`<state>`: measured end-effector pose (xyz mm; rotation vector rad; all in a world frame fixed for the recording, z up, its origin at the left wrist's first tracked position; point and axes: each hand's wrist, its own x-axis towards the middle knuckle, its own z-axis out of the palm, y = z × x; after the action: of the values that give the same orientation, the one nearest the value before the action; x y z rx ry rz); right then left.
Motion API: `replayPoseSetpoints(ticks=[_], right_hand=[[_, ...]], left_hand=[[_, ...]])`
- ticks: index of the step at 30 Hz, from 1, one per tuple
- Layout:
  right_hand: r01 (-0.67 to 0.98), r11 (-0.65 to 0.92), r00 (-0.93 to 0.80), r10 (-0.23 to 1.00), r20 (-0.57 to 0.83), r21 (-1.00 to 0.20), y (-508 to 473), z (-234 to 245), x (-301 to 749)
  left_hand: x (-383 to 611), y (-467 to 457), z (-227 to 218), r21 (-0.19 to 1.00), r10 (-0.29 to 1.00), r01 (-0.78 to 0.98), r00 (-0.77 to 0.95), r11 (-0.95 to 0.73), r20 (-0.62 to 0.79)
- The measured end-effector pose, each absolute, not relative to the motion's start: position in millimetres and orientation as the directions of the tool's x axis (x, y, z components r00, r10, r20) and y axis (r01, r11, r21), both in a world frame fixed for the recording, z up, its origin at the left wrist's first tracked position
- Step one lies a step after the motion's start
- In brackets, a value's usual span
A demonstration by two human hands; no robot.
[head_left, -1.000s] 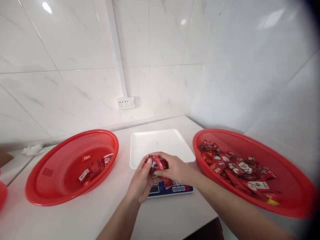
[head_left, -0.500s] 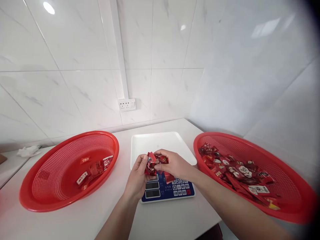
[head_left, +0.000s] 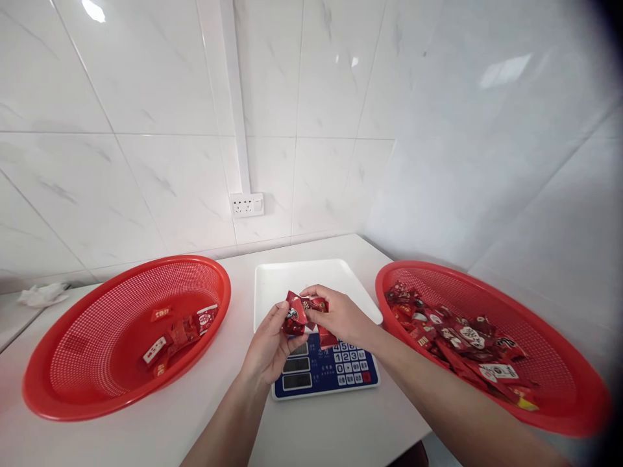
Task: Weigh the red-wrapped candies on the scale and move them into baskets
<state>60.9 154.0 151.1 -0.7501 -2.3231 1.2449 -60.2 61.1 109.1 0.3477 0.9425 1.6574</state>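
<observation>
Together, my left hand (head_left: 268, 345) and my right hand (head_left: 338, 318) hold several small red wrapped packets (head_left: 298, 312) close to each other. The left thumb presses on a packet with dark and white print, while its other fingers curl beneath. My right fingers pinch more red packets, and one (head_left: 327, 337) hangs below that hand. Both hands are above the front part of a white weighing scale (head_left: 282, 275) with a blue keypad panel (head_left: 326, 373). How many packets are held cannot be made out.
At the left stands a red perforated basket (head_left: 63, 363) with several red packets (head_left: 182, 331) in it. A second red basket (head_left: 559, 350) at the right holds a larger heap of packets (head_left: 467, 337). Behind the white table (head_left: 224, 421) is a tiled wall with a socket (head_left: 247, 204); crumpled tissue (head_left: 43, 296) lies far left.
The packets between my hands have shifted slightly, and my left fingers have spread a little beneath them. The camera view has tilted a bit; the baskets and scale otherwise stay put.
</observation>
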Motion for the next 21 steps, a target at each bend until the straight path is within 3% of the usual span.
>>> replayPoseSetpoints(ticks=[6,9,16,18,21], right_hand=[[0.238,0.455,-0.775,0.622,0.115,-0.858,154.2,153.9,57.0],[0.236,0.436,-0.756,0.644,0.118,-0.868,160.9,155.7,57.7],[0.494,0.459,-0.578,0.808,0.116,-0.739,183.2,148.8,64.0],[0.434,0.458,-0.637,0.765,0.095,-0.776,181.4,149.4,65.7],[0.3,0.445,-0.792,0.609,0.04,-0.844,172.4,152.4,66.7]], left_hand=[[-67.1,55.5,113.5,0.837,0.898,-0.513,-0.437,-0.193,-0.061],[-75.2,52.9,114.5,0.844,0.867,-0.488,-0.495,-0.224,-0.056],[-82.9,50.4,116.5,0.885,0.852,-0.428,-0.518,-0.185,-0.073],[-77.5,48.7,117.9,0.918,0.866,-0.359,-0.499,-0.17,-0.035],[-65.9,46.1,118.6,0.954,0.9,-0.265,-0.435,-0.138,0.009]])
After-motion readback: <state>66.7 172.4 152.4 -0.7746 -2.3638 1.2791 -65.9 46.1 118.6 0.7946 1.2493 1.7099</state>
